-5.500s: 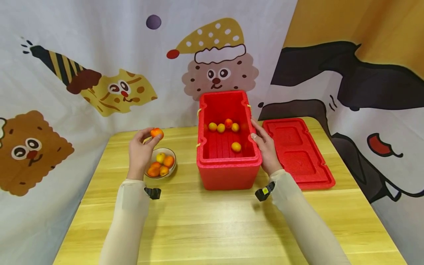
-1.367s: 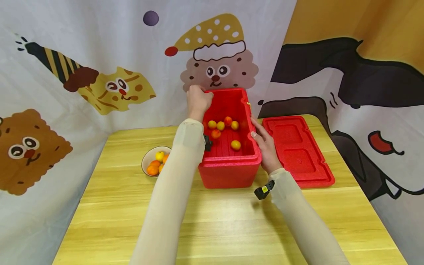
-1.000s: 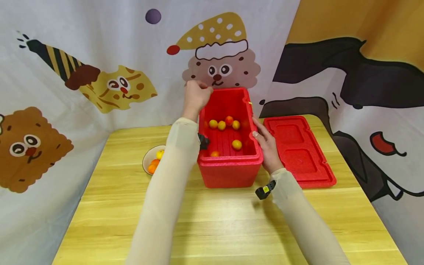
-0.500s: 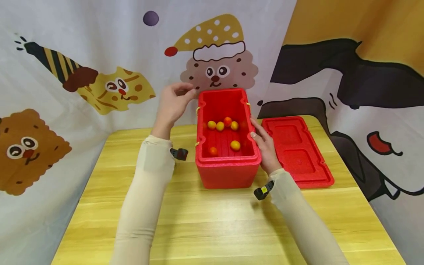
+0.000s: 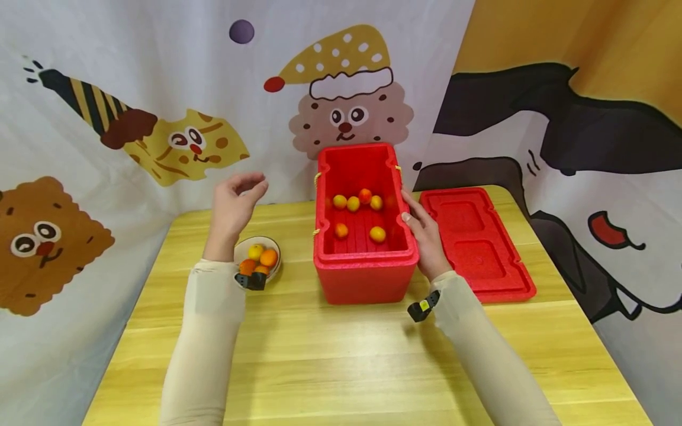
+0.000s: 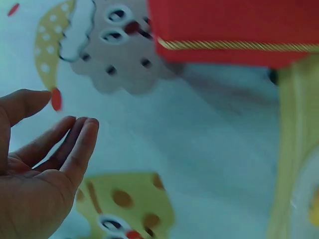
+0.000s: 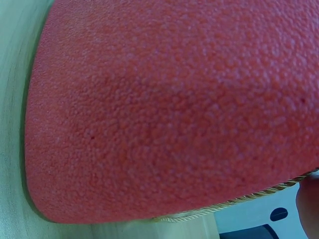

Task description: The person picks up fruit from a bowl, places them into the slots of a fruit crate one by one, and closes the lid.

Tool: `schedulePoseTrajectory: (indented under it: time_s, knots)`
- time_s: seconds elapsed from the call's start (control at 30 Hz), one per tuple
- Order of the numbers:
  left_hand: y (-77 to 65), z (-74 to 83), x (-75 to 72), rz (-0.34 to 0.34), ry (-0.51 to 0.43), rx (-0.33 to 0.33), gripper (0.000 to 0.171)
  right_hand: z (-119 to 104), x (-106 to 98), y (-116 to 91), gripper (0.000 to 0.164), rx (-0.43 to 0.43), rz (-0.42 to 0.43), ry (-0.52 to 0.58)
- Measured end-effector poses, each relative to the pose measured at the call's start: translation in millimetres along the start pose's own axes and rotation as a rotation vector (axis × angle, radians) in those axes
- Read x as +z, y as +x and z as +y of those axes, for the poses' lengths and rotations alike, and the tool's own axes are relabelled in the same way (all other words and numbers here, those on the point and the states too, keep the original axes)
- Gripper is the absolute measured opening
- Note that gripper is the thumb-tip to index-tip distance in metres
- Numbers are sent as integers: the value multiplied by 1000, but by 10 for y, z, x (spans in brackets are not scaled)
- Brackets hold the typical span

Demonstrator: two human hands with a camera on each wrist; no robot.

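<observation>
1. Left hand point(image 5: 234, 207): empty, raised by the bowl point(image 5: 244, 247), thumb apart from loosely bent fingers, moderate gap. Held up likely to clear the bowl's rim.
2. Right hand point(image 5: 429, 239): on the right wall of the red box point(image 5: 367, 285), thumb at the rim, fingers fairly straight along the outer side. Probably steadies the box; grip pressure, cannot tell.
3. Box: upright mid-table, top uncovered, between the hands, so either side looks within reach.
4. Box fruits point(image 5: 377, 235): six small round ones on the box floor, four in the far part, two nearer, apart. Looks unarranged; walls keep them from rolling off.
5. Bowl: left of box, holds several bowl fruits point(image 5: 268, 257), at least four visible, bunched by its curved sides. Wrist camera point(image 5: 253, 281) overlaps its near part.
6. Red lid point(image 5: 479, 254): flat on table point(image 5: 330, 361), right of box, presumably aside to leave the top accessible.
</observation>
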State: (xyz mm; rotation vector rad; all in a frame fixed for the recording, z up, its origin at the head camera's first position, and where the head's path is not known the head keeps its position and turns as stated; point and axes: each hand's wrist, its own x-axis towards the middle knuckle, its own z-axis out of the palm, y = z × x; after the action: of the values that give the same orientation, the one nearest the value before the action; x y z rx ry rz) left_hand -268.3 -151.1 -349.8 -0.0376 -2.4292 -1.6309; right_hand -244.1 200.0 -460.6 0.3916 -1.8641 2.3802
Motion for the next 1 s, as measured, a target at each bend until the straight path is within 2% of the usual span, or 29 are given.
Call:
schedulePoseTrajectory:
  time_s: [0.17, 0.33, 0.6, 1.0]
  knots:
    - [-102, -360, -121, -10, 58, -99, 38, 2, 3, -1, 51, 1, 1, 7]
    - [-206, -619, -211, -21, 99, -125, 37, -5, 6, -4, 51, 1, 2, 14]
    - [-325, -856, -258, -48, 148, -128, 38, -9, 7, -5, 51, 9, 4, 20]
    - [-524, -1157, -175, -113, 80, -187, 42, -11, 8, -12, 52, 20, 9, 19]
